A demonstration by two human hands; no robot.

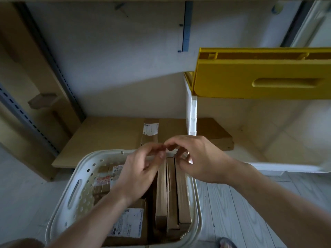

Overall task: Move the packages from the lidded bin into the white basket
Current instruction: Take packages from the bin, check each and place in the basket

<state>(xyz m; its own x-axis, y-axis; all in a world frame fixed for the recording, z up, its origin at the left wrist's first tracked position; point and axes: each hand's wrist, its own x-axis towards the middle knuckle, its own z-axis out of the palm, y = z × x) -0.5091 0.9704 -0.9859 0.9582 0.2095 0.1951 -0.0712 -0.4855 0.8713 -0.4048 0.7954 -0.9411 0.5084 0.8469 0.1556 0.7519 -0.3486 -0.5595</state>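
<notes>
3 slim cardboard packages (171, 192) standing on edge along right wall of white basket (59, 208), flat labelled package (128, 223) beside them. Both hands over far rim: left hand (141, 169) and right hand (198, 158), fingers curled, fingertips almost meeting; holding anything or not, cannot tell. Probably settling the last package. Lidded bin (250, 133) open, yellow lid (265, 76) up, interior looking bare. Next: check bin.
</notes>
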